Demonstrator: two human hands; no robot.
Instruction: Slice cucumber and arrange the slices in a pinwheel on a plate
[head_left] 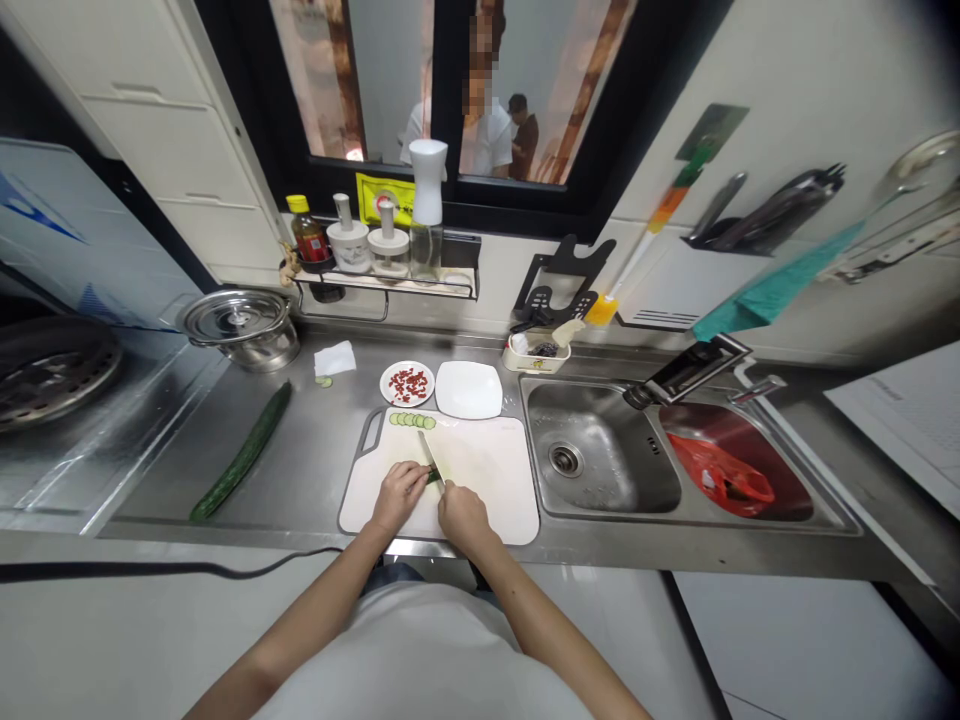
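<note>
A white cutting board (495, 480) lies on the steel counter in front of me. My right hand (463, 515) grips a knife (429, 452) by its handle, the blade pointing away and to the left. Closed over a small piece of cucumber (433, 476), my left hand (403, 492) holds it on the board beside the blade; most of the piece is hidden by the fingers. A row of several cucumber slices (412, 420) lies along the board's far left edge. A long whole cucumber (244, 450) rests on the counter to the left.
Behind the board stand a small plate of chopped red pieces (407, 384) and a white square dish (469, 390). The double sink (600, 500) is at the right, with a red plastic bag (720, 478) in its far basin. A lidded steel pot (247, 330) stands at the back left.
</note>
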